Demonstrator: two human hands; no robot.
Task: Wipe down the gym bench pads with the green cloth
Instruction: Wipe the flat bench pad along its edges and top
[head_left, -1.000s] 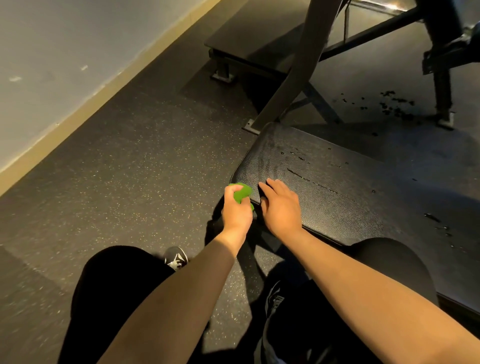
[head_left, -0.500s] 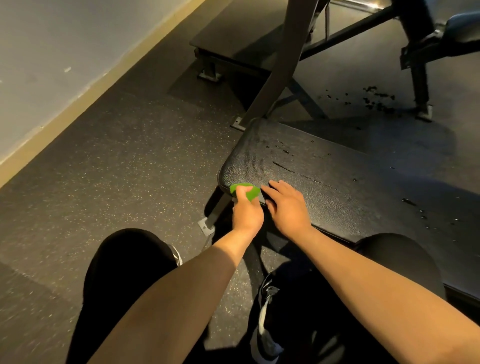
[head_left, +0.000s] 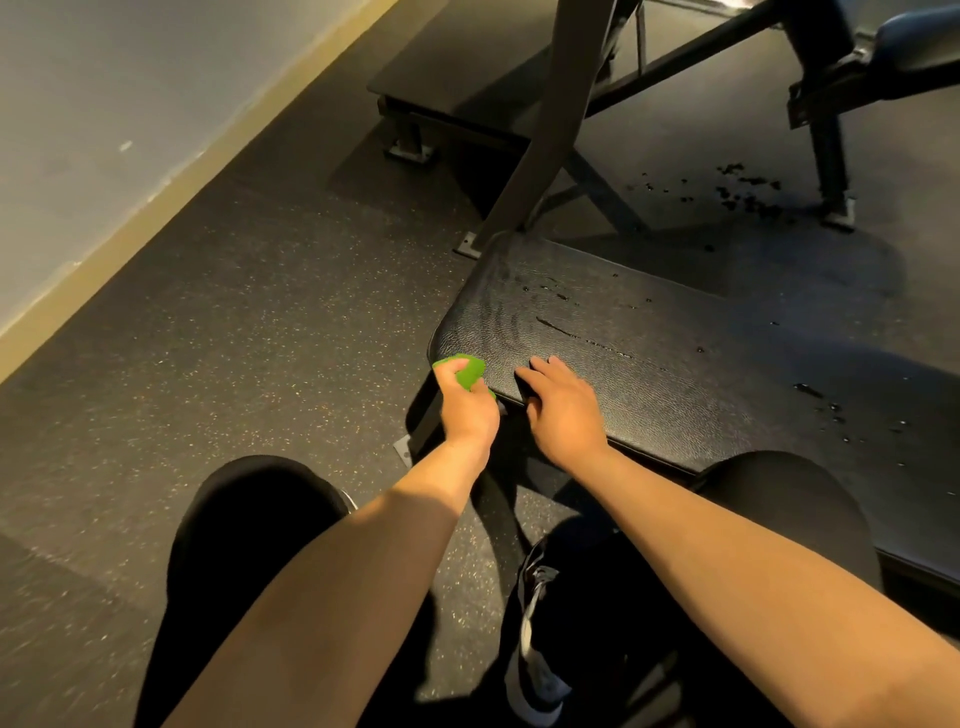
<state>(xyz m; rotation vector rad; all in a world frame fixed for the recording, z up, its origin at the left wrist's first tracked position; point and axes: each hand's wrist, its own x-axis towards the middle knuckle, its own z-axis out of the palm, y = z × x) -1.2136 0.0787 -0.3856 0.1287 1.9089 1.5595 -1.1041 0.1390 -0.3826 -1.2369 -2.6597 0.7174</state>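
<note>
Since half a second ago the left hand (head_left: 468, 410) has slid off from the right one, so there's a gap between them now, and the green cloth (head_left: 470, 371) has gone with it toward the rounded near-left corner of the bench pad (head_left: 675, 374). The cloth is bunched small, and the left fingers (head_left: 451, 368) are curled round it, pressing it onto the pad right at that corner. The right hand (head_left: 563, 410) lies flat on the near edge just beside it, fingers straight and slightly spread, holding nothing; it looks to be bracing.

To my eye the wiping is under way but only at this end. A wet streak (head_left: 556, 327) and scattered drops run across the middle of the pad, and more drops (head_left: 818, 395) sit toward its right end, well apart from the cloth. The next move, I'd say, calls for long strokes from the corner along the pad's length. The cloth could do with opening out so that more of it meets the surface, and the right hand will have to shift out of the way.

The pad is black, grained and shiny. Below it is a dark speckled rubber floor (head_left: 249, 332), with a patch of dark spots (head_left: 743, 189) beyond the far edge. A slanted steel upright (head_left: 545, 145) rises at the far-left corner, a second bench (head_left: 831, 104) stands further back, and a grey wall (head_left: 78, 93) with a pale skirting strip (head_left: 171, 192) runs along the left
</note>
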